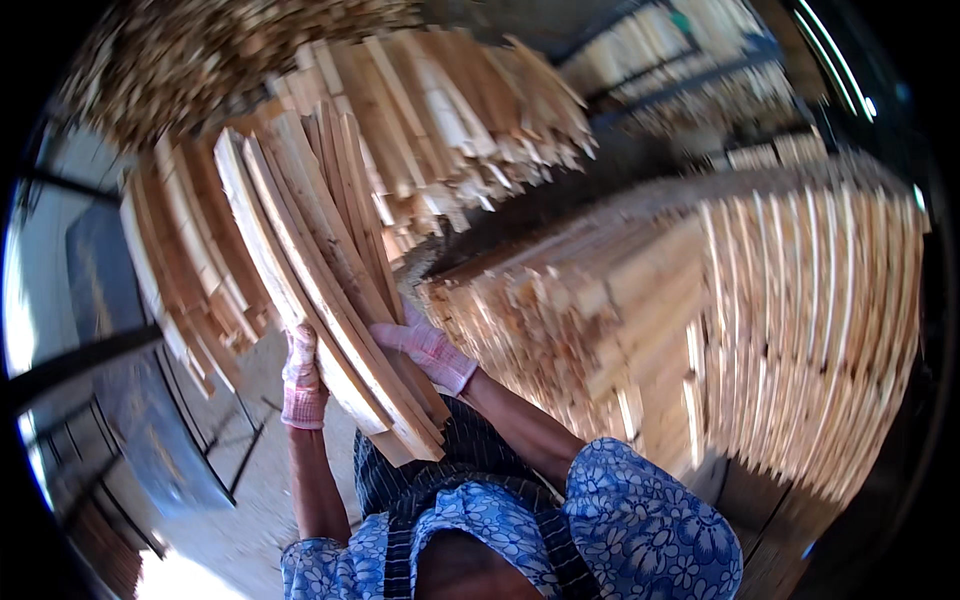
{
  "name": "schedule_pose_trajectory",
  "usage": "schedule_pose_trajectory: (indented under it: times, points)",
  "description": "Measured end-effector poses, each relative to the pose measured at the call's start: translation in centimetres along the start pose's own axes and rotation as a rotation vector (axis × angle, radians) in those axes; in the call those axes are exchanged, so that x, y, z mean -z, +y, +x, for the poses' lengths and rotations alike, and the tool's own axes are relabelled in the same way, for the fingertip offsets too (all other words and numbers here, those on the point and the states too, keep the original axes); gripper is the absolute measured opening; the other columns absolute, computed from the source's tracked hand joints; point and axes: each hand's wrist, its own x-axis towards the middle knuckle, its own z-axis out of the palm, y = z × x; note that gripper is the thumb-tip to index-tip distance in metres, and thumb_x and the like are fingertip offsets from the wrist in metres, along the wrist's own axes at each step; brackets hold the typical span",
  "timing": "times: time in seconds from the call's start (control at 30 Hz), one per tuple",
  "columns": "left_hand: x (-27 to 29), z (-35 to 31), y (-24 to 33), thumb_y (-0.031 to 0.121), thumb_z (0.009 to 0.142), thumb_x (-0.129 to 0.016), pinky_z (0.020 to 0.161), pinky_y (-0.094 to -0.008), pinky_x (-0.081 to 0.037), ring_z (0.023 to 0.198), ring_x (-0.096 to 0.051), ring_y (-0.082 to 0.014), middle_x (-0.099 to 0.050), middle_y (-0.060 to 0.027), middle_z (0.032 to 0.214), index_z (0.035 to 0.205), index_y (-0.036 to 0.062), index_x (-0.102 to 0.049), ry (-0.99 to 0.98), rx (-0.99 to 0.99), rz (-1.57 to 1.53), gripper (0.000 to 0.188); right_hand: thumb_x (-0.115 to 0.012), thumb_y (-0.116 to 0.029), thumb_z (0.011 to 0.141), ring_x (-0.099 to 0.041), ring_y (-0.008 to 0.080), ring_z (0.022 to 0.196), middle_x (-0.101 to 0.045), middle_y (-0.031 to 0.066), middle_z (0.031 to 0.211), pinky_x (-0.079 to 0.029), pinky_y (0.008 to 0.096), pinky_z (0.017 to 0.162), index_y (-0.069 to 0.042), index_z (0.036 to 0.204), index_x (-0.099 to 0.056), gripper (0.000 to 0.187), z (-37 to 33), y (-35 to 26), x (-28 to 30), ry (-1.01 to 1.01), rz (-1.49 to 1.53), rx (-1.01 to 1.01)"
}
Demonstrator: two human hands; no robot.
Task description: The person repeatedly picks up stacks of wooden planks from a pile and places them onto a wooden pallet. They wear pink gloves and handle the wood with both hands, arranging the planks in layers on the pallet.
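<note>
Several long wooden boards (325,270) form a bundle between my gloved hands, slanting from my waist up and away to the left. My left hand (303,378), in a pink-and-white knit glove, is closed against the bundle's left side. On the other side my right hand (428,345), gloved alike, grips the boards near their lower part. The fingers of both hands are partly hidden by the wood. The bundle's near ends hang over my dark striped apron (440,440).
Beyond the bundle lies a heap of loose boards (440,110), with more boards (200,250) at the left. A large neat stack (810,320) stands at the right. Dark metal frames (85,355) and a grey sheet (150,430) are at the left. Motion blurs the surroundings.
</note>
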Motion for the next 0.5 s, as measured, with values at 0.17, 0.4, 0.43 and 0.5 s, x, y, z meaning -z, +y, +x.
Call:
schedule_pose_trajectory:
  times: [0.17, 0.4, 0.43, 0.5]
  points:
    - [-10.2, -0.3, -0.3, 0.038, 0.09, -0.077, 0.097, -0.0333, -0.052, 0.108, -0.06, -0.0165, -0.06, -0.0063, 0.126, 0.162, 0.0098, -0.023, -0.371, -0.05, 0.368, 0.094, -0.073, -0.018, 0.091, -0.056, 0.0208, 0.125, -0.057, 0.0136, 0.139, -0.044, 0.0331, 0.108, -0.001, 0.154, -0.031, 0.078, -11.8, -3.7, 4.3, 0.301, -0.036, 0.328]
    - [-31.0, -9.4, -12.5, 0.023, 0.083, -0.085, 0.105, -0.035, -0.047, 0.119, -0.058, -0.0178, -0.062, -0.0071, 0.132, 0.162, 0.0059, -0.016, -0.828, 0.395, 0.323, 0.106, -0.072, -0.023, 0.091, -0.061, 0.0178, 0.115, -0.064, 0.0105, 0.13, -0.051, 0.0317, 0.099, -0.002, 0.148, -0.041, 0.067, -33.1, 0.1, 13.1, 0.881, 0.02, 0.44]
    - [-33.7, -11.8, -14.4, 0.023, 0.083, -0.084, 0.106, -0.036, -0.046, 0.121, -0.056, -0.0174, -0.062, -0.0067, 0.13, 0.16, 0.0047, -0.021, -0.87, 0.452, 0.343, 0.101, -0.071, -0.022, 0.092, -0.062, 0.0173, 0.113, -0.065, 0.0102, 0.128, -0.051, 0.0318, 0.097, -0.003, 0.146, -0.043, 0.064, -35.5, 2.5, 14.7, 0.97, 0.036, 0.458]
    - [-37.4, -14.5, -19.7, 0.027, 0.087, -0.08, 0.113, -0.0363, -0.04, 0.132, -0.051, -0.0181, -0.058, -0.0093, 0.139, 0.155, 0.0003, -0.034, -1.011, 0.471, 0.42, 0.087, -0.071, -0.024, 0.093, -0.063, 0.0181, 0.11, -0.065, 0.0116, 0.127, -0.053, 0.032, 0.095, -0.002, 0.146, -0.042, 0.064, -40.1, 4.1, 18.5, 1.073, 0.104, 0.509]
